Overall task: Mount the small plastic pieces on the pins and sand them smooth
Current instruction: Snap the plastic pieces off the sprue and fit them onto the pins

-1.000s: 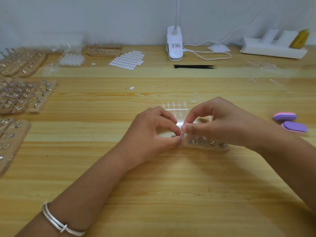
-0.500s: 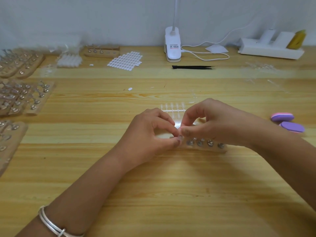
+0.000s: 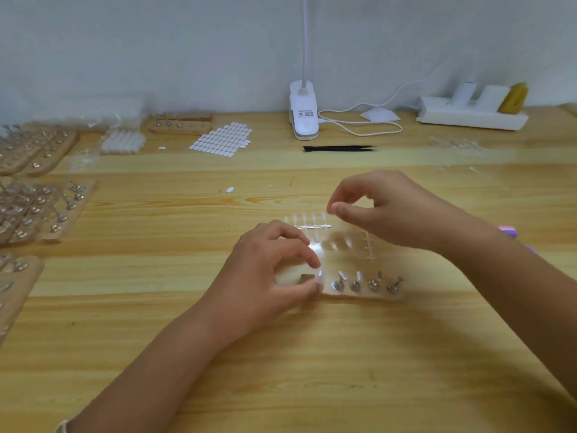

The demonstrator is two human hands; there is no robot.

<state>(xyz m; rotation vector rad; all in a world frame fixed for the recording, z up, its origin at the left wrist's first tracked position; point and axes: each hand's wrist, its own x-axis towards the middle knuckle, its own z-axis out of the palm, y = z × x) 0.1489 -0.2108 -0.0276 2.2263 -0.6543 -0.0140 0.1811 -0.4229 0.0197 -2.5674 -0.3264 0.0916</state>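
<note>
A small wooden pin block (image 3: 365, 292) lies at the table's middle with a row of metal pins (image 3: 356, 284) standing in it. My left hand (image 3: 265, 276) pinches a small clear plastic piece (image 3: 319, 274) at the block's left end, thumb and forefinger closed on it. My right hand (image 3: 387, 210) hovers above and behind the block, thumb and forefinger tips pressed together, and nothing shows between them. Clear plastic strips of pieces (image 3: 312, 226) lie just behind the block, partly hidden by my hands.
Several wooden blocks with pins (image 3: 40, 207) crowd the left edge. At the back are a sheet of white adhesive dots (image 3: 223, 142), a white lamp base (image 3: 304, 114) with its cable, black tweezers (image 3: 338, 148) and a power strip (image 3: 471, 115). Purple sanding blocks (image 3: 508, 231) peek out behind my right forearm.
My right hand has lifted off the block's left end and moved up and back. The left hand stays pinched at the same spot. The camera has tilted slightly.
</note>
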